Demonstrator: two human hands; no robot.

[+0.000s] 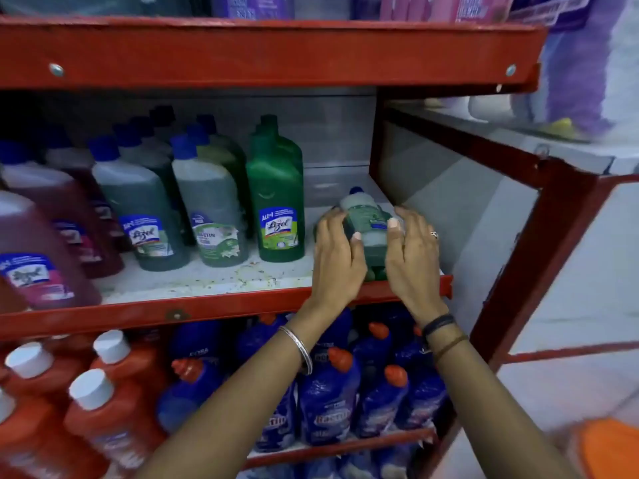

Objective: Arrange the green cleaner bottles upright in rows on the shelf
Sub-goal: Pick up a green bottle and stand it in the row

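Note:
On the middle shelf [214, 281] stand rows of upright green cleaner bottles: pale green ones with blue caps [209, 205] and a dark green Lizol bottle [276, 198] with more behind it. At the shelf's right end a small green bottle with a blue cap [366, 216] lies on its back, cap pointing to the rear. My left hand [337, 257] presses its left side and my right hand [411, 254] its right side, fingers curled around it. Its lower part is hidden between my hands.
Pink-purple cleaner bottles [41, 243] fill the shelf's left end. The red metal upper shelf [262, 53] hangs close overhead. Below are orange bottles with white caps [103, 392] and blue bottles with orange caps [332, 392]. A red frame post [567, 219] stands at the right.

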